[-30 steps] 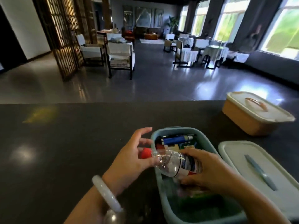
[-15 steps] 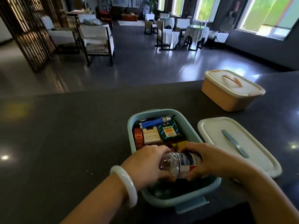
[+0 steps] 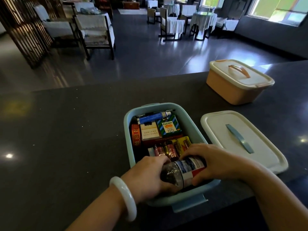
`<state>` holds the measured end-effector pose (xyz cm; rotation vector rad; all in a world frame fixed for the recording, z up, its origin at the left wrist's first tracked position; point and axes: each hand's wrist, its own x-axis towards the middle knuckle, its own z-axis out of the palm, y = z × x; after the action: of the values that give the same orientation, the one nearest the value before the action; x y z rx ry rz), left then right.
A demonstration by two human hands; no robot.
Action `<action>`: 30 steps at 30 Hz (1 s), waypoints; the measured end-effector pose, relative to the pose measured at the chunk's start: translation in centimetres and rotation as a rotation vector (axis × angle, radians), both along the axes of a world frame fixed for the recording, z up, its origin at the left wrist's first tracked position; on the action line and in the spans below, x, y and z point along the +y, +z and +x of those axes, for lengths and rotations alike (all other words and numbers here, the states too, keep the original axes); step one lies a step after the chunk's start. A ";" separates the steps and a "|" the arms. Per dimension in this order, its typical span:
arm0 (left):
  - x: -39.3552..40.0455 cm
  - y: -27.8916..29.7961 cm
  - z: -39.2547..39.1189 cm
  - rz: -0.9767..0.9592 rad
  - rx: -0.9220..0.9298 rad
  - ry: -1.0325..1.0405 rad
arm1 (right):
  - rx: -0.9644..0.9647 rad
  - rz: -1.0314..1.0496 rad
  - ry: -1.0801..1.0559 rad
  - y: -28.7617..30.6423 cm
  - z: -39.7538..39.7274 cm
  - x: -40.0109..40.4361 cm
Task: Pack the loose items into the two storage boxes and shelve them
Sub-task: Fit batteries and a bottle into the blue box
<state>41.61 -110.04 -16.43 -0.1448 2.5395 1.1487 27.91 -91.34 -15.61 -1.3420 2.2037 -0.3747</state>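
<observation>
At the lower left of the frame a forearm with a pale bangle (image 3: 124,197) on the wrist reaches in over the dark countertop (image 3: 58,130). Its left hand (image 3: 148,176) has its fingers curled round the cap end of a small plastic bottle (image 3: 182,171), which lies on its side at the near end of the blue storage box (image 3: 193,130) in the lower middle of the frame. Toward the far end of that box sit a red pack (image 3: 135,136), a white carton (image 3: 148,132), a blue tube (image 3: 154,116), a green and blue "Golden" box (image 3: 168,125), and, nearer the bottle, a yellow battery pack (image 3: 181,144). The right hand (image 3: 215,161) comes in from the lower right and grips the labelled end of the bottle, fingers wrapped over it and thumb underneath. Just right of the blue box its white lid (image 3: 216,130) with a blue handle lies flat on the counter. In the upper right, well apart, stands the orange storage box (image 3: 233,94) with its lid on.
</observation>
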 end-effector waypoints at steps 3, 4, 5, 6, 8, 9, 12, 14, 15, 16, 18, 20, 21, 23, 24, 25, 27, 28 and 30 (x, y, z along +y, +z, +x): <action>0.3 -0.5 0.0 -0.098 0.048 -0.001 | 0.005 0.014 0.020 -0.2 -0.3 0.1; 0.4 -0.6 0.0 -0.137 0.065 -0.001 | 0.020 0.019 0.032 -0.3 -0.3 0.1; 0.5 -0.7 0.0 -0.169 0.079 -0.005 | 0.040 0.022 0.044 -0.5 -0.3 0.0; 0.6 -0.8 0.0 -0.196 0.091 -0.013 | 0.062 0.023 0.057 -0.7 -0.3 -0.1; 0.6 -0.9 0.0 -0.224 0.103 -0.031 | 0.103 0.025 0.081 -1.0 -0.4 -0.3; 0.5 -0.9 0.0 -0.228 0.107 -0.036 | 0.118 0.028 0.092 -1.1 -0.4 -0.4; 0.5 -1.0 -0.2 -0.255 0.120 -0.064 | 0.144 0.041 0.115 -1.4 -0.7 -0.6; 0.5 -1.2 -0.2 -0.286 0.121 -0.078 | 0.150 0.071 0.147 -1.4 -0.9 -0.6; 0.4 -1.3 -0.3 -0.302 0.121 -0.084 | 0.148 0.088 0.163 -1.4 -1.1 -0.7; 0.4 -1.3 -0.3 -0.315 0.119 -0.094 | 0.139 0.104 0.174 -1.3 -1.3 -0.6; 0.1 -1.5 -0.3 -0.329 0.117 -0.119 | 0.113 0.118 0.179 -1.2 -1.6 -0.5; -0.3 -1.7 -0.2 -0.319 0.121 -0.128 | 0.110 0.118 0.162 -1.1 -1.8 -0.5; -0.4 -1.7 -0.1 -0.315 0.126 -0.125 | 0.124 0.117 0.153 -1.2 -1.8 -0.6; -0.2 -1.9 0.1 -0.347 0.149 -0.117 | 0.169 0.097 0.146 -1.6 -1.5 -0.7; 0.0 -2.0 0.2 -0.375 0.171 -0.113 | 0.192 0.077 0.149 -1.8 -1.3 -0.8; 0.2 -2.1 0.3 -0.404 0.200 -0.110 | 0.212 0.053 0.153 -2.1 -1.1 -0.8; 0.4 -2.2 0.4 -0.438 0.238 -0.112 | 0.232 0.020 0.157 -2.5 -0.8 -0.7; 0.3 -2.2 0.3 -0.436 0.240 -0.113 | 0.225 0.019 0.156 -2.5 -0.8 -0.5; 0.1 -2.1 0.3 -0.417 0.233 -0.116 | 0.178 0.038 0.149 -2.1 -1.1 -0.3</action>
<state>41.91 -109.91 -18.54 0.0381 2.9206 0.6113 26.78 -91.68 -17.75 -1.5595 2.2216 -0.1627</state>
